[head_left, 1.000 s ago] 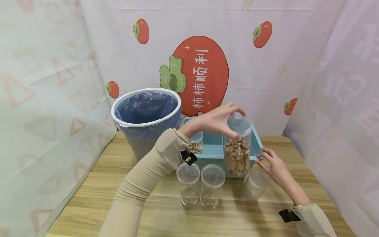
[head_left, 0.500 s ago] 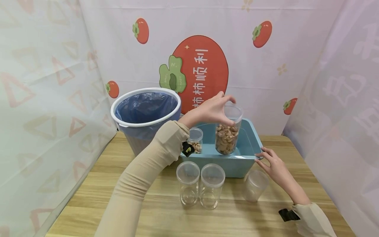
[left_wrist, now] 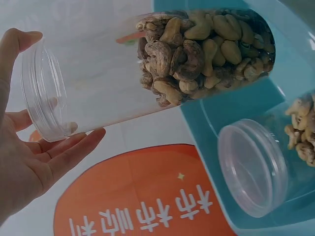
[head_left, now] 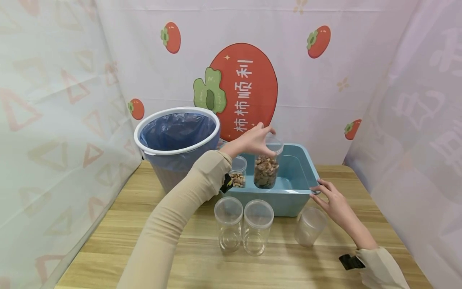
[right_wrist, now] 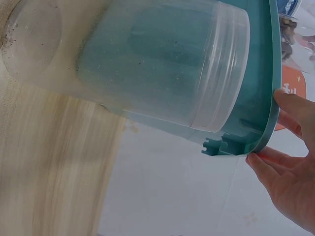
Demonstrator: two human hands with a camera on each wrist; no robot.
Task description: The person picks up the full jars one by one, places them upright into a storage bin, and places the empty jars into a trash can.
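My left hand (head_left: 254,141) grips the lidded top of a clear plastic jar (head_left: 266,172) partly filled with cashews. In the left wrist view the thumb and fingers span the lid of this jar (left_wrist: 206,54). It hangs upright inside the light blue plastic bin (head_left: 285,202), low beside a second nut jar (head_left: 238,176) that stands in the bin's left part. At the bin's front right corner, my right hand (head_left: 335,204) pinches the rim. The right wrist view shows fingertips (right_wrist: 288,102) on the edge of the bin (right_wrist: 268,73).
Two empty clear jars (head_left: 229,224) with lids stand side by side before the bin. Another empty jar (head_left: 311,226) is at the right, under my right hand. A white-rimmed trash can (head_left: 177,151) with a blue bag stands left of the bin on the wooden table (head_left: 288,265).
The left hand has carried the cashew jar from in front of the bin's right side over the front wall, leftward and down into the bin. My right hand has stayed at the corner.
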